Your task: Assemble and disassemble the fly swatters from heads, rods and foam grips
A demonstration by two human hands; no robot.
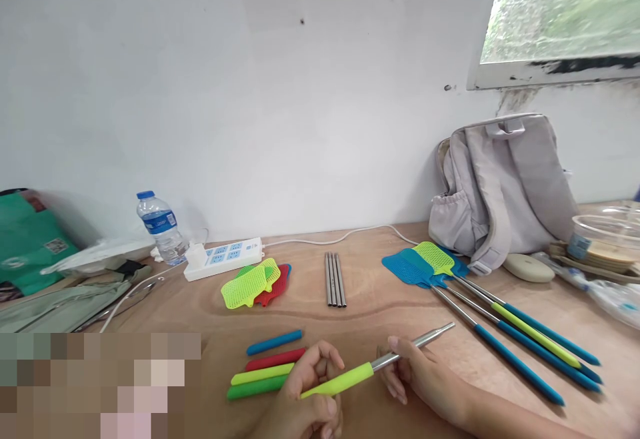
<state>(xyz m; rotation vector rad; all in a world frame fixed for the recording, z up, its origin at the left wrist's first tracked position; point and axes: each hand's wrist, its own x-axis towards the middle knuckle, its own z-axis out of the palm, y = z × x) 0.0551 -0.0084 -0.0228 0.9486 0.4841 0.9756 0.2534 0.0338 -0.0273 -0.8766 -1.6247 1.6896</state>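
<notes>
Left hand [313, 392] wraps lime handle [347, 379]; right hand [417, 372] pinches attached metal shaft [433, 336], tip aimed at 2 o'clock. From the hands: loose sleeves [263, 375] at 9, mesh heads [245, 285] at 10, bare rods [335, 280] between 11 and 12, assembled swatters [520, 364] toward 2, power strip [225, 259] beyond mesh heads.

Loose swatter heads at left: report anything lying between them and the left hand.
The loose blue handle and red handle lie on the table between the left hand, which holds a yellow-green handle, and the loose swatter heads.
</notes>
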